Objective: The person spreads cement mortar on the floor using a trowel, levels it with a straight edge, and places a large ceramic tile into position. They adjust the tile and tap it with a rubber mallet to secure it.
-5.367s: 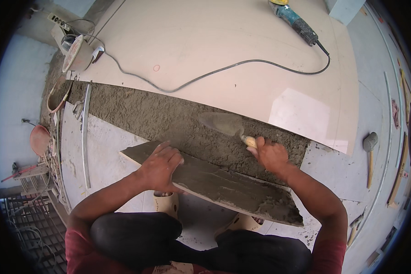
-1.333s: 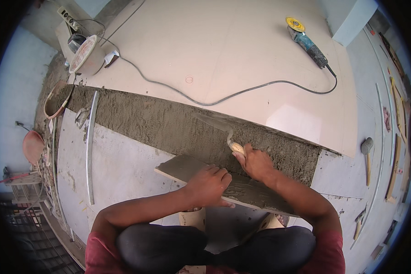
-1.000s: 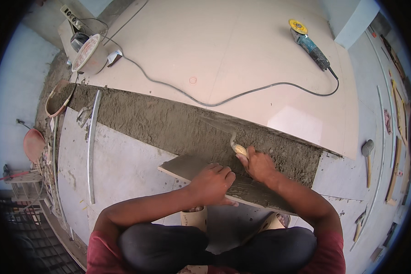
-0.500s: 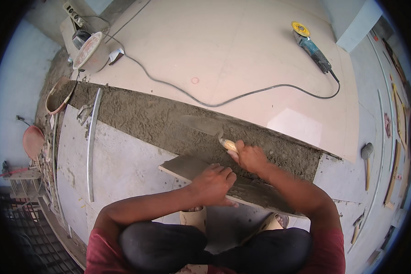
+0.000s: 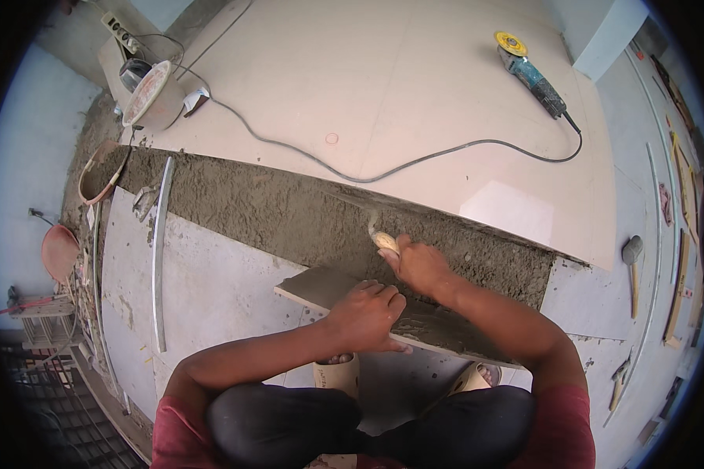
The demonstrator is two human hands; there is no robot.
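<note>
My right hand (image 5: 421, 267) is closed around the wooden handle of a trowel (image 5: 385, 241). The trowel's blade lies low over the strip of wet mortar (image 5: 266, 211), near the edge of the pale tiles, and blends into the grey there. With fingers over the top and thumb under the near edge, my left hand (image 5: 364, 316) grips a long narrow tile (image 5: 314, 284). Grey mortar coats the upper face of this tile, which is held above my feet, and my right forearm crosses over its right part.
Beyond the mortar, large glossy tiles (image 5: 414, 94) carry an angle grinder (image 5: 533, 78) and its cable. A bucket (image 5: 152, 98) and a power strip (image 5: 120, 31) stand far left. A metal straightedge (image 5: 161, 258) lies left; a mallet (image 5: 633, 266) lies right.
My right hand has moved the trowel slightly left and away from me over the mortar. My left hand keeps its grip on the tile, and the view has shifted slightly.
</note>
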